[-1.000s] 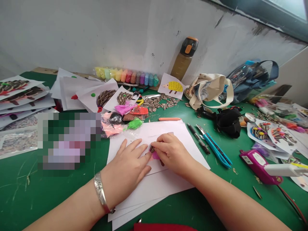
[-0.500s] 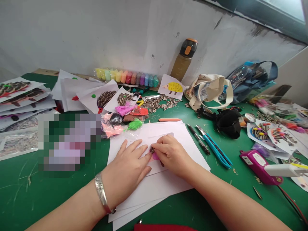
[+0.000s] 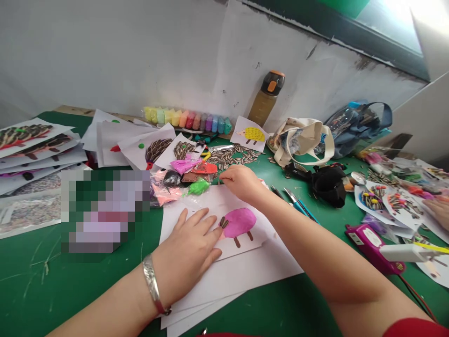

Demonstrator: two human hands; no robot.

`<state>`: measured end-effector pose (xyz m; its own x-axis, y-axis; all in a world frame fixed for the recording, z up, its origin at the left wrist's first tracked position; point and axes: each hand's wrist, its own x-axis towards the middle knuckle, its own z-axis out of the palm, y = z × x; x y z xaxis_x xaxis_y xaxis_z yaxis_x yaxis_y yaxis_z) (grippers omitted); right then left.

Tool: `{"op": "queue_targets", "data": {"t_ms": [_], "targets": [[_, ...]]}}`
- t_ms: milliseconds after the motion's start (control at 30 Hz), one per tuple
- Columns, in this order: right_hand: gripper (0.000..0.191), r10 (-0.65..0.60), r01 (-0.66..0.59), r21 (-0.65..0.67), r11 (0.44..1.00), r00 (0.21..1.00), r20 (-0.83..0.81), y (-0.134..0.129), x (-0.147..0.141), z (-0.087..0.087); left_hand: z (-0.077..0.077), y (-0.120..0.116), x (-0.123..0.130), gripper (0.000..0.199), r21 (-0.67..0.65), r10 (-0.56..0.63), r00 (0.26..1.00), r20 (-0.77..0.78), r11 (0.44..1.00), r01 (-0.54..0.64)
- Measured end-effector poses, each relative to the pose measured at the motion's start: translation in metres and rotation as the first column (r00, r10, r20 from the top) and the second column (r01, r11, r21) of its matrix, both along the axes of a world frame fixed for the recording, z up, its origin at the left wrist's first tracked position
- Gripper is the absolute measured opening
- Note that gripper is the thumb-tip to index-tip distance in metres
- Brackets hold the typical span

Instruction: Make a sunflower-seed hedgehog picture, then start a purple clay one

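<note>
My left hand [image 3: 187, 248] lies flat with fingers spread on a white paper card [image 3: 242, 251], over a stack of white sheets [image 3: 196, 306]. On the card is a pink oval clay body [image 3: 240, 222] with brown legs. Two sunflower seeds [image 3: 223, 222] stick to its left end, beside my left index fingertip. My right hand [image 3: 240, 183] is above the top of the sheets, thumb and fingers drawn together near the pile of striped sunflower seeds [image 3: 233, 157]. Whatever may be between those fingertips is too small to make out.
Bagged coloured clay [image 3: 182, 180] lies left of the seeds. A yellow hedgehog card [image 3: 249, 132] leans before a bottle [image 3: 264, 100]. A blue cutter [image 3: 300, 204], a magenta glue gun-like device [image 3: 373, 248] and another person's hand [image 3: 437, 209] are to the right.
My right hand has moved away from the pink body up toward the seed pile, uncovering the body and two seeds. My left hand stays on the card. Another person's hand appears at right.
</note>
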<state>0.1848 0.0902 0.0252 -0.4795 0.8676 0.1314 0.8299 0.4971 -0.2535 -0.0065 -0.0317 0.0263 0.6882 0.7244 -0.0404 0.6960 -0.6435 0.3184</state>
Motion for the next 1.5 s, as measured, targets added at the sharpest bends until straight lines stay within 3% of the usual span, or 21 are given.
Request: {"op": "queue_targets", "data": {"t_ms": [233,633,700,800,933,1100,1367,1500], "targets": [[0.03,0.056,-0.06,0.049,0.997,0.996,0.064,0.024,-0.018,-0.02,-0.003,-0.001,-0.001,0.029,0.001,0.013,1.0,0.014,1.0,-0.013],[0.024,0.089,-0.104,0.064,0.993,0.977,0.194,0.014,-0.006,-0.009,-0.002,-0.001,0.0,0.03,-0.039,0.011,1.0,-0.012,0.999,-0.011],[0.024,0.059,-0.076,0.089,0.993,0.981,0.185,0.008,0.001,-0.004,-0.001,-0.001,0.0,0.03,-0.037,0.007,1.0,-0.013,0.999,-0.008],[0.024,-0.002,0.0,0.074,0.997,0.999,0.035,-0.011,0.013,0.006,0.0,0.0,0.0,0.03,-0.027,0.005,1.0,-0.012,1.0,-0.005],[0.02,-0.014,-0.002,-0.065,0.998,0.969,-0.245,-0.054,0.029,0.011,0.002,0.0,0.001,0.029,-0.011,-0.002,1.0,-0.017,1.0,0.002],[0.019,-0.194,0.065,-0.315,0.947,0.896,-0.398,-0.102,0.039,0.005,-0.001,-0.001,0.001,0.028,0.043,-0.016,1.0,-0.015,0.999,0.017],[0.02,-0.096,-0.039,-0.32,0.946,0.914,-0.394,-0.11,0.029,-0.004,-0.003,0.0,-0.002,0.026,0.041,-0.018,1.0,0.015,0.999,0.017],[0.018,-0.001,-0.097,-0.25,0.963,0.931,-0.365,-0.11,0.025,-0.005,-0.003,0.0,-0.003,0.025,0.035,-0.014,0.999,0.036,0.999,0.013]]}}
